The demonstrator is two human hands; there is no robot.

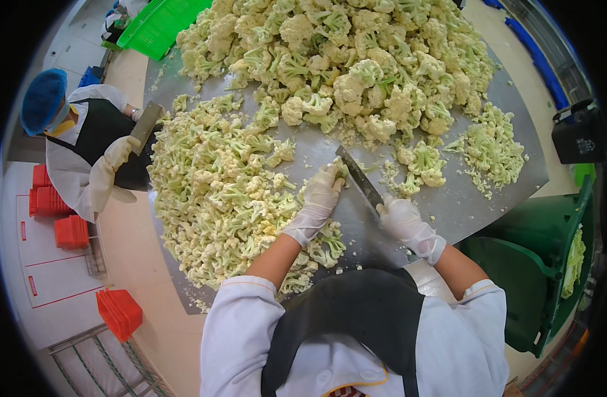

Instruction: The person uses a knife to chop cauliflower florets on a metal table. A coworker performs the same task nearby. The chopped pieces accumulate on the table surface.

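Observation:
My gloved right hand (402, 218) grips a knife (360, 178) whose long blade points away and to the left over the steel table (452, 203). At the blade's tip, my gloved left hand (321, 191) is closed around a small cauliflower piece (342, 168), mostly hidden by the fingers. Small cut florets (219, 198) spread in a wide heap left of my hands, some lying under my left forearm. Beyond my hands rises a tall pile of larger cauliflower pieces (353, 74). Several florets (422, 164) lie right of the blade, and a low heap of trimmings (492, 149) sits farther right.
At the table's left side a co-worker (105, 129) in a blue cap holds a cleaver (146, 124). A green crate (159, 30) stands at the far left corner. An open green bin (521, 268) is close on my right. Red baskets (119, 312) are at the left.

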